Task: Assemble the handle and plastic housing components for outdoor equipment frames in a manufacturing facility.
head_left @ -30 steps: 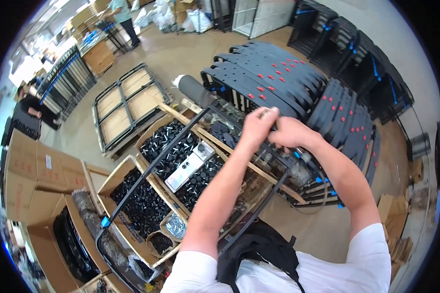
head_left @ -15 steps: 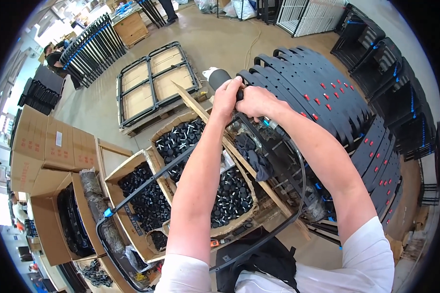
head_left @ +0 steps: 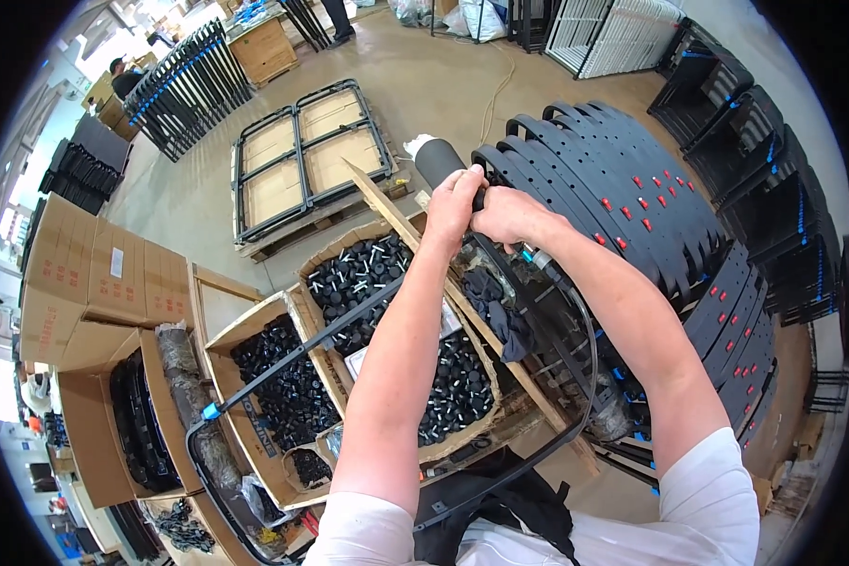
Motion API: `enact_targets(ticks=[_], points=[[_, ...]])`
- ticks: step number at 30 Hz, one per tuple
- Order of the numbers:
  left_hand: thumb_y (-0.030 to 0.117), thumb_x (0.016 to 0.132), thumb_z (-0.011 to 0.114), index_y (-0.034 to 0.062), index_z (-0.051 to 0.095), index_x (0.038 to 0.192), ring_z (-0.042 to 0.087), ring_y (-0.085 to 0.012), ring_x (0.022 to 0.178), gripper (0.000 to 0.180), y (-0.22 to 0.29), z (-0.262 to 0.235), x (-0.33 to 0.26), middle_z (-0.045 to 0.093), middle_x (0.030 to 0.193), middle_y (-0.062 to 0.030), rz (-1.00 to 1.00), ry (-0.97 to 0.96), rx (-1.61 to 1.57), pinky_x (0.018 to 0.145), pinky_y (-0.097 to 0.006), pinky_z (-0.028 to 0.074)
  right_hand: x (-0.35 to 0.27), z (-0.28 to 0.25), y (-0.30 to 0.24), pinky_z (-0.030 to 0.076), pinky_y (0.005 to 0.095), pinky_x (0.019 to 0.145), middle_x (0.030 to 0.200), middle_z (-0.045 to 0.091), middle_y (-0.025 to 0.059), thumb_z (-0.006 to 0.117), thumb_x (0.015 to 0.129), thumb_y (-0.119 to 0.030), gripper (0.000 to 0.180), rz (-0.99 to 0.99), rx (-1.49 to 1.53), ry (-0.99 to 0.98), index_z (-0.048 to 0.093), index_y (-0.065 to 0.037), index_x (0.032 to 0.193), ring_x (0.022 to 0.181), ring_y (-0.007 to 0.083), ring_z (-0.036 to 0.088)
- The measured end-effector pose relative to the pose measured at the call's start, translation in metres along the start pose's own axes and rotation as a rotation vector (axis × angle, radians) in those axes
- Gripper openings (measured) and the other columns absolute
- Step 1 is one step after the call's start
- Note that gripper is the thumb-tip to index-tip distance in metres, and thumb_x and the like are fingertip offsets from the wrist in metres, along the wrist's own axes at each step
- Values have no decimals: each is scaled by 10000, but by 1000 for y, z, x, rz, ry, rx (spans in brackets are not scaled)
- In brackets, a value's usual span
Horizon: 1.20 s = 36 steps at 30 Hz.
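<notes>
1. Two hands meet at the far end of a black tube frame; the frame's long axis runs from the person's lap away toward the hands, with its other side rail slanting down left to a blue clip
2. Nearest in, a black bag lies at the person's waist, just inside the frame's near curve
3. At near left, an open carton holds black curved parts, and beside it a second carton is full of small black fittings
4. Right of that, between the forearms and under the frame, a third carton holds black feet with pale studs; a dark cloth hangs over the wooden rail along its right side
5. Left hand has its fingers wrapped shut round the frame's top bar, knuckles up
6. Right hand sits touching the left, just to its right, fingers curled and pressed on the same bar; both are equally near it, so neither has to reach
7. Just beyond the hands lies a black roll with a pale end
8. Far right, stacked black seat shells with red dots fan out
9. Far left, framed panels lie flat on a pallet
</notes>
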<state>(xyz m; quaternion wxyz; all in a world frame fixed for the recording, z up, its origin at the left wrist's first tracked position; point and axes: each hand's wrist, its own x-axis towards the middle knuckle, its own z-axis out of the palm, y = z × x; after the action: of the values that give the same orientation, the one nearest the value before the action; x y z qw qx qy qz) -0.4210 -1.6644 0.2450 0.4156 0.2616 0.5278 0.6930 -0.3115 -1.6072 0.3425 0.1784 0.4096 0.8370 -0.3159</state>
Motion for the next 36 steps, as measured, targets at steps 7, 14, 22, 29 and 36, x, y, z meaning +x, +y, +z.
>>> enact_targets(ticks=[7,14,22,29,36], points=[[373,1038,660,64,718,975,586,-122,840,321,-8,2,1,649,893,-8,5,-8,-5,787,-308,484,26,6,18,556,399,702,764,743,148,666,777,-216,254,-45,136,-8,732,20,843,722,247,741],[383,1029,676,70,727,961,603,-127,840,324,-5,-2,-3,671,895,-17,2,4,-75,793,-310,493,23,5,8,546,375,696,765,744,157,658,669,-118,188,-66,130,22,726,27,766,735,264,723],[325,1024,677,43,721,924,579,-113,794,302,38,-6,-24,662,847,-5,186,56,2,754,-314,493,11,10,-5,549,408,622,776,749,147,691,688,-155,233,-204,0,255,726,44,805,663,294,723],[308,1046,652,40,710,931,569,-107,816,297,90,-130,-142,655,873,-7,114,180,-28,755,-301,480,-74,76,-151,597,395,667,677,739,131,653,828,-274,312,-247,-118,-23,747,17,770,624,236,742],[305,1029,663,51,702,888,547,-90,755,293,106,-262,-226,625,813,12,107,351,-9,672,-293,457,-99,173,-260,587,392,745,680,736,147,606,883,-301,342,-354,-137,-111,738,5,808,683,254,750]])
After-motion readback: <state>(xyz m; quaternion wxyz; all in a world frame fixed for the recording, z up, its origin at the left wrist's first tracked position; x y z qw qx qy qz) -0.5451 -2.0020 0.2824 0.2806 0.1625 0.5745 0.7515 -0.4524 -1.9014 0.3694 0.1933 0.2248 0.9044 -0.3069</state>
